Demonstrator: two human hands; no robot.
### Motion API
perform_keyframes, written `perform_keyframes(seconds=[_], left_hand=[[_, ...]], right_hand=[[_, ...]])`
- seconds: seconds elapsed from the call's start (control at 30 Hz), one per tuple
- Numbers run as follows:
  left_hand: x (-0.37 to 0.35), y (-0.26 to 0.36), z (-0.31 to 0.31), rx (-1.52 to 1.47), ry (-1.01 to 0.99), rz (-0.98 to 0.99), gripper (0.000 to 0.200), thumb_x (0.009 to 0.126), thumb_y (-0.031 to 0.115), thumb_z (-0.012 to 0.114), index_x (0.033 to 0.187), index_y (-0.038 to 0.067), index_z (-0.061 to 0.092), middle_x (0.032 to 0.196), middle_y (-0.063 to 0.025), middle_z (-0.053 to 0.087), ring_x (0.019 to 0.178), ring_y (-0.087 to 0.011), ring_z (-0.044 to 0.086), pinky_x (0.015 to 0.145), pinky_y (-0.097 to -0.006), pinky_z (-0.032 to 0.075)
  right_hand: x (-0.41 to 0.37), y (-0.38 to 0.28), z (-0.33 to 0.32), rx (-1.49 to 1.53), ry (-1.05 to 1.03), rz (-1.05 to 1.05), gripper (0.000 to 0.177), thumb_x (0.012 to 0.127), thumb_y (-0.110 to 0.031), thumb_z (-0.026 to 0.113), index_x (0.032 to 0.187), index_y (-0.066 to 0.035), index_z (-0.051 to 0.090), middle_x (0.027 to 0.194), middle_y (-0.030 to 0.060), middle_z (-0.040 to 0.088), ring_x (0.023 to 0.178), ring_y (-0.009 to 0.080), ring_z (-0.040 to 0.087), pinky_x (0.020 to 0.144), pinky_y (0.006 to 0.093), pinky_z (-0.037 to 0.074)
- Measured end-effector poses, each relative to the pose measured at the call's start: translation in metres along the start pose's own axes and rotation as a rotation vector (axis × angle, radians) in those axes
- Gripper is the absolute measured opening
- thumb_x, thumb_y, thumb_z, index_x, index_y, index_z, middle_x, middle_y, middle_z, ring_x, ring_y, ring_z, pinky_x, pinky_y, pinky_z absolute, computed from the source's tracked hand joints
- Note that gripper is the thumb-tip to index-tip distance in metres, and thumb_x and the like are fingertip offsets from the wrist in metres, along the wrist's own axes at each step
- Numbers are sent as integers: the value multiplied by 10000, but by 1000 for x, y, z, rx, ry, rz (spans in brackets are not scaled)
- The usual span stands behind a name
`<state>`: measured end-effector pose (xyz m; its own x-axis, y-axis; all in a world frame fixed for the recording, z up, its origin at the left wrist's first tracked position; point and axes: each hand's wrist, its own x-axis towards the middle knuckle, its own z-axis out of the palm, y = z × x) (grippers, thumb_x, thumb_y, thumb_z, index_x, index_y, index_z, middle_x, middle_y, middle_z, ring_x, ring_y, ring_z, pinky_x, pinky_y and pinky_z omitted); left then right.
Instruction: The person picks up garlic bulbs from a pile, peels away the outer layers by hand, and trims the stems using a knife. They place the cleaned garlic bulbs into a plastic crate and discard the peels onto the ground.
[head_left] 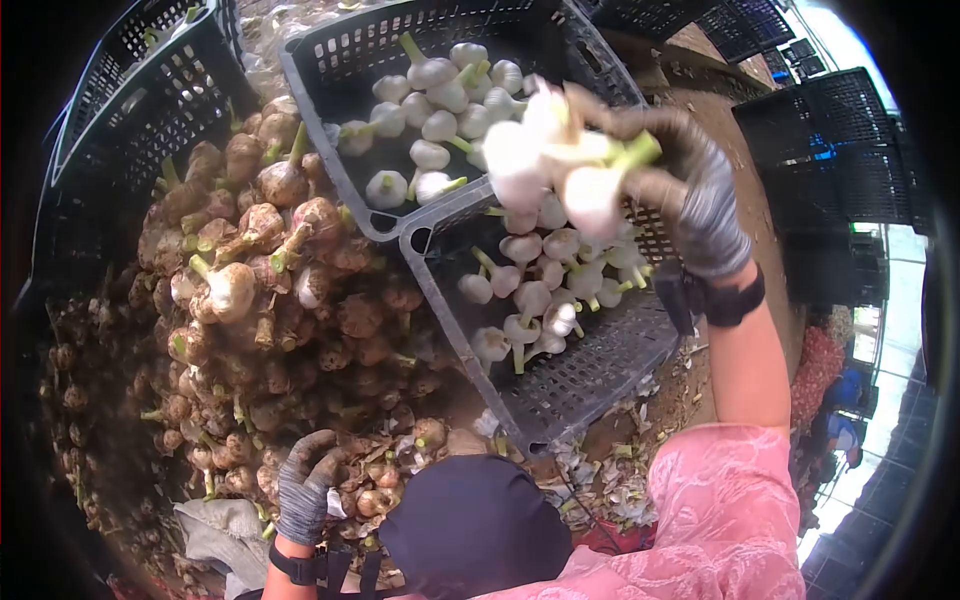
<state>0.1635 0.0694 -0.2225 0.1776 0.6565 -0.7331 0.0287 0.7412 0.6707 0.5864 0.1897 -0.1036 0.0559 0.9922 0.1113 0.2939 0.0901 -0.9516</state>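
Observation:
My right hand (690,185), in a grey knit glove with dirty fingertips, is closed around several cleaned white garlic bulbs (590,185) with cut green stems. It holds them above the crates, and motion blurs the bulbs and fingers. Below them, a black plastic crate (590,385) holds cleaned garlic. Behind it, a second black crate (365,195) has more white bulbs. My left hand (308,487), gloved too, is low beside a big heap of soil-stained garlic (270,330). Its fingers are slightly bent and apart, and I see nothing in them.
Another black crate (150,110) stands at the upper left against the heap. Peeled skins and scraps (620,460) litter the ground. Stacked black crates (840,150) line the right side, near a reddish mesh sack (820,365). A grey cloth (220,535) lies by my left wrist.

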Motion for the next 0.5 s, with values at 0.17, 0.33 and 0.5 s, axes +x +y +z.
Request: perform_keyframes(seconds=[0.17, 0.33, 0.5], left_hand=[[-2, 3, 0, 8, 14, 20, 295, 811, 47, 583, 1100, 13, 534, 939, -51, 591, 797, -111, 567, 697, -236, 480], [-4, 7, 6, 65, -8, -3, 292, 813, 47, 576, 1102, 21, 544, 955, -31, 593, 850, -108, 551, 745, -235, 460], [-9, 2, 16, 20, -89, 126, 566, 743, -7, 614, 1268, 85, 421, 1153, -37, 508, 886, -114, 538, 751, -235, 454]], right_hand=[[-5, -3, -11, -54, -68, 64, 173, 723, -89, 692, 801, -30, 549, 811, 32, 600, 678, 99, 559, 675, 235, 488], [-86, 86, 31, -411, -564, -12, 153, 690, -113, 652, 806, -46, 579, 726, 53, 590, 635, 178, 587, 600, 326, 491], [-76, 0, 54, -463, -657, -35, 215, 715, -177, 610, 908, -82, 611, 809, 124, 602, 765, 293, 600, 648, 354, 487]])
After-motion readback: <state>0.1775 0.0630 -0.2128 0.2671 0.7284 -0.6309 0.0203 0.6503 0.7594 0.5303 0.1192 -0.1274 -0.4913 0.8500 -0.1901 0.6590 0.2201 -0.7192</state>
